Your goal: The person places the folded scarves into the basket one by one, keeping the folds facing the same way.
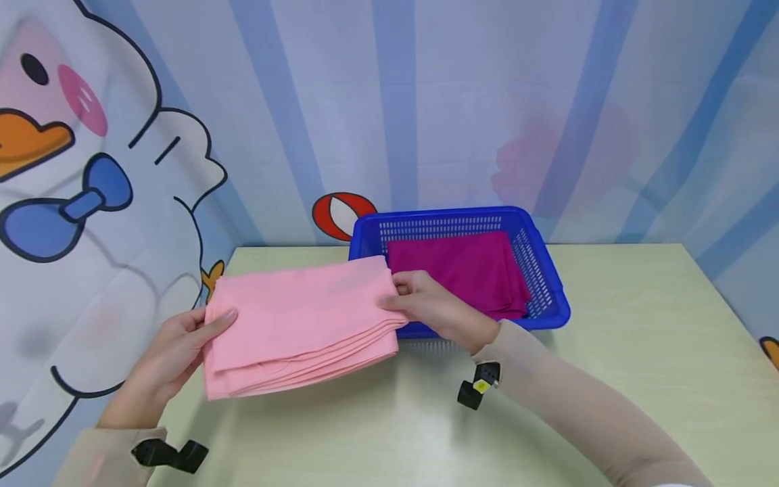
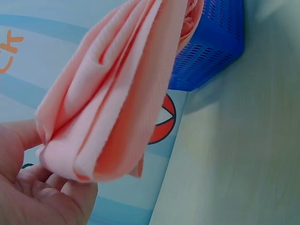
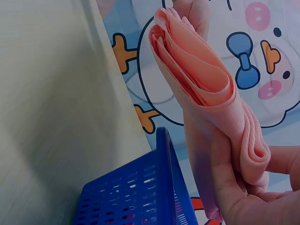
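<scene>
A folded pink cloth (image 1: 298, 318), several layers thick, is held up off the table between both hands. My left hand (image 1: 176, 352) pinches its left end, thumb on top and fingers beneath. At the opposite end, my right hand (image 1: 435, 308) grips the edge near the basket's front left corner. In the left wrist view the cloth (image 2: 117, 93) shows its stacked folds edge-on. The right wrist view shows the rounded folds of the cloth (image 3: 206, 89) between thumb and fingers. Behind the right hand, a folded magenta cloth (image 1: 456, 270) lies inside the blue plastic basket (image 1: 550, 291).
The basket stands at the back of a pale wooden table (image 1: 639, 352), close to a blue striped backdrop (image 1: 456, 101). A printed duck figure (image 1: 134, 270) covers the left side of the backdrop. Bare tabletop lies in front of and to the right of the basket.
</scene>
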`<state>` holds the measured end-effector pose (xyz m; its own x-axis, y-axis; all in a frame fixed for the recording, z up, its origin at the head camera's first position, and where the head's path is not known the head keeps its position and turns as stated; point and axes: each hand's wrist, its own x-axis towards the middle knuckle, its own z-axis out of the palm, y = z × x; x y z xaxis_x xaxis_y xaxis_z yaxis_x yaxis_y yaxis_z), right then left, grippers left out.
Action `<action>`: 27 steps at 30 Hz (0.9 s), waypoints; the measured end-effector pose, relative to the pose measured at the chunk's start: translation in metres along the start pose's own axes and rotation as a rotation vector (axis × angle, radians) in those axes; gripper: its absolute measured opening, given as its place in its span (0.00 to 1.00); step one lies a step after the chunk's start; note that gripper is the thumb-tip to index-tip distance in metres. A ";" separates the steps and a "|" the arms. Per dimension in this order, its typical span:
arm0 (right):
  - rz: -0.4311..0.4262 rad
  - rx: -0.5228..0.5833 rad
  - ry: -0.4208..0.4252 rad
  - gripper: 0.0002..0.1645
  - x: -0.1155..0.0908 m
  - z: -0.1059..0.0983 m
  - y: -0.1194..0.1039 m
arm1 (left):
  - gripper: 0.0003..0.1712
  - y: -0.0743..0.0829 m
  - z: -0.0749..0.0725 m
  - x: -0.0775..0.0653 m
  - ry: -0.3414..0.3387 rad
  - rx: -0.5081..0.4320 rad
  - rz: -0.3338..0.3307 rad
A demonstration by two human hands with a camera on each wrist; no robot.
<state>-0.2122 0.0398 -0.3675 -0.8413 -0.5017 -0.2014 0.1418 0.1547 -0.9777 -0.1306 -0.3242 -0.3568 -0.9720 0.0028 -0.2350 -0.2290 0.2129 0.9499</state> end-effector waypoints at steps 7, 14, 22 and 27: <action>-0.009 -0.012 0.022 0.23 -0.004 -0.011 0.001 | 0.35 0.004 0.011 0.007 -0.022 -0.033 0.037; -0.031 -0.007 0.027 0.22 -0.008 -0.025 0.002 | 0.34 0.008 0.021 0.014 -0.032 -0.013 0.076; -0.062 0.012 0.021 0.20 -0.012 -0.035 0.004 | 0.36 0.012 0.033 0.021 -0.038 -0.022 0.075; -0.061 0.019 0.026 0.21 -0.014 -0.039 0.004 | 0.37 0.014 0.037 0.024 -0.025 -0.013 0.065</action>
<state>-0.2206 0.0807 -0.3661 -0.8617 -0.4877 -0.1399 0.0995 0.1079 -0.9892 -0.1554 -0.2853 -0.3570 -0.9833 0.0409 -0.1774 -0.1660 0.1987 0.9659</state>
